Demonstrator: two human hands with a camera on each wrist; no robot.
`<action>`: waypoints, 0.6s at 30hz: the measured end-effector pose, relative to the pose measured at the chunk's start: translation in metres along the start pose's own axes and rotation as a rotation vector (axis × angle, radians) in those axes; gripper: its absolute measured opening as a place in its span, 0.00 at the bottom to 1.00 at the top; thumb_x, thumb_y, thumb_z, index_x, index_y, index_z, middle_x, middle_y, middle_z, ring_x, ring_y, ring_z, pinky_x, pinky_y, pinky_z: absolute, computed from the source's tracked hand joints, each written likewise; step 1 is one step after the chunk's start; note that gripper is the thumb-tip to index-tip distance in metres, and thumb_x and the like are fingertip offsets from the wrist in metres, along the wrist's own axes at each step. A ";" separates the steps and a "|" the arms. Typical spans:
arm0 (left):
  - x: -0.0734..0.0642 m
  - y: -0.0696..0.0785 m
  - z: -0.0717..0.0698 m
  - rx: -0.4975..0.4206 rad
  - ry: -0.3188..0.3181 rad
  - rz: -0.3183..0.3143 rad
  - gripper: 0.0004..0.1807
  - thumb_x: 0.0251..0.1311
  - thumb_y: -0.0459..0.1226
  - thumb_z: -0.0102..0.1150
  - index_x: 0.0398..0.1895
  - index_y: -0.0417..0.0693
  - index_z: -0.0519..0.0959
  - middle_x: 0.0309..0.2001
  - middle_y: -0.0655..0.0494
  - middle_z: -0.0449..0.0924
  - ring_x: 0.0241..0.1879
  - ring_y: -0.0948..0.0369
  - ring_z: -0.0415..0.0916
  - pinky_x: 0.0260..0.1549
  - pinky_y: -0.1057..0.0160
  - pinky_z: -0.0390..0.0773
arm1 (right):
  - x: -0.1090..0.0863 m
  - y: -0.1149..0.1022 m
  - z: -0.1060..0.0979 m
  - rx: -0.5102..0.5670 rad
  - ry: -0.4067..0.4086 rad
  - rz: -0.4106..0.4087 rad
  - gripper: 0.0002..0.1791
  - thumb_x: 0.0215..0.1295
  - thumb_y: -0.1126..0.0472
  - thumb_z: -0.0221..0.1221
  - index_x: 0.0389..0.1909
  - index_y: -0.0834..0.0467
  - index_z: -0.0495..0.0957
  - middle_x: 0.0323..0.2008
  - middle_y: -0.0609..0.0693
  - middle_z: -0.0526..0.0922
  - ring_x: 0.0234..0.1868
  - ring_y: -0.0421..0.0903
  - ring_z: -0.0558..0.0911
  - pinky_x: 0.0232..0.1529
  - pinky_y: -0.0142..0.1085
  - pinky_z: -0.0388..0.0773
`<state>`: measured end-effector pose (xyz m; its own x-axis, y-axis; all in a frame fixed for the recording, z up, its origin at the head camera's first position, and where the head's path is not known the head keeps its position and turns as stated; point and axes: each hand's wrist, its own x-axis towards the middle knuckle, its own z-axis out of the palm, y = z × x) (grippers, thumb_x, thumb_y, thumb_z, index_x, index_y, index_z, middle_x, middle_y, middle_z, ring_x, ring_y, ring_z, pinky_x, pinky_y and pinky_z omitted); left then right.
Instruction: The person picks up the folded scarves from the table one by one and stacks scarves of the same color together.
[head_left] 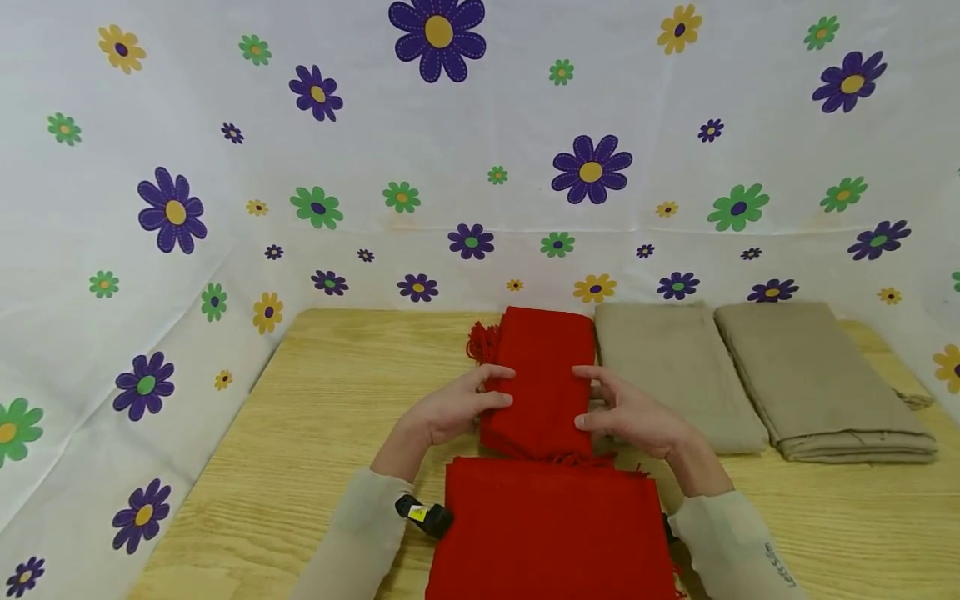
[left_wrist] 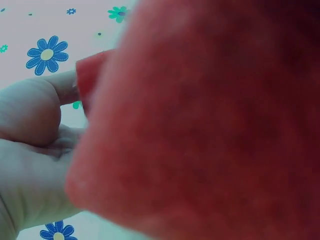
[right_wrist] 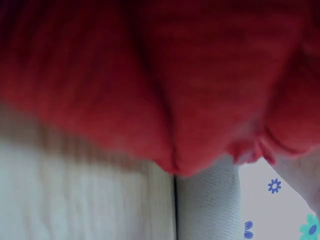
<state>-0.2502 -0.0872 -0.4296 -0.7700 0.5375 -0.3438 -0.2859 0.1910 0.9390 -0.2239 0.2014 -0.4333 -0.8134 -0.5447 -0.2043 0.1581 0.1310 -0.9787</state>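
Observation:
A folded red scarf (head_left: 546,375) with a tassel fringe at its left lies at the back middle of the wooden table. My left hand (head_left: 453,408) grips its left edge, with index finger and thumb over the top. From the opposite side my right hand (head_left: 637,412) holds the right edge, fingers bent around it. A second folded red scarf (head_left: 555,533) lies nearer, between my forearms. Red cloth (left_wrist: 200,125) fills much of the left wrist view, hiding part of the left hand (left_wrist: 35,120). In the right wrist view, red cloth (right_wrist: 150,90) covers most of the hand.
Two folded beige scarves (head_left: 667,375) (head_left: 825,383) lie side by side to the right of the far red one. Wooden table (head_left: 300,433) surface shows at the left. A white flowered curtain (head_left: 495,125) hangs behind and around the table.

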 end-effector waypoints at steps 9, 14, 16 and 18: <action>0.001 0.001 0.007 0.203 -0.008 0.104 0.27 0.67 0.40 0.58 0.69 0.54 0.65 0.66 0.47 0.63 0.61 0.49 0.67 0.59 0.51 0.73 | -0.001 -0.001 0.000 0.233 -0.010 -0.032 0.43 0.70 0.70 0.55 0.78 0.52 0.42 0.47 0.57 0.66 0.35 0.46 0.79 0.41 0.36 0.81; -0.001 0.003 0.011 0.137 -0.048 0.104 0.28 0.67 0.38 0.59 0.68 0.52 0.65 0.64 0.46 0.65 0.58 0.50 0.70 0.56 0.53 0.77 | 0.000 -0.001 0.003 0.316 -0.025 -0.019 0.45 0.72 0.69 0.54 0.79 0.49 0.37 0.35 0.52 0.69 0.30 0.45 0.79 0.39 0.35 0.83; -0.002 0.004 0.012 0.100 -0.058 0.093 0.28 0.67 0.36 0.58 0.69 0.50 0.64 0.64 0.45 0.65 0.57 0.51 0.72 0.55 0.54 0.77 | 0.001 0.000 0.004 0.285 -0.045 0.014 0.44 0.72 0.67 0.55 0.79 0.47 0.38 0.39 0.54 0.71 0.31 0.45 0.79 0.37 0.36 0.83; -0.001 0.004 0.012 0.032 -0.065 0.070 0.29 0.67 0.36 0.57 0.69 0.49 0.62 0.63 0.44 0.65 0.56 0.51 0.73 0.54 0.53 0.78 | 0.000 0.001 0.005 0.253 -0.075 0.044 0.44 0.73 0.65 0.55 0.79 0.45 0.39 0.47 0.58 0.70 0.35 0.46 0.80 0.33 0.37 0.84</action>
<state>-0.2431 -0.0770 -0.4257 -0.7483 0.6026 -0.2774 -0.2138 0.1768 0.9607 -0.2215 0.1976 -0.4344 -0.7603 -0.6040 -0.2389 0.3352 -0.0499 -0.9408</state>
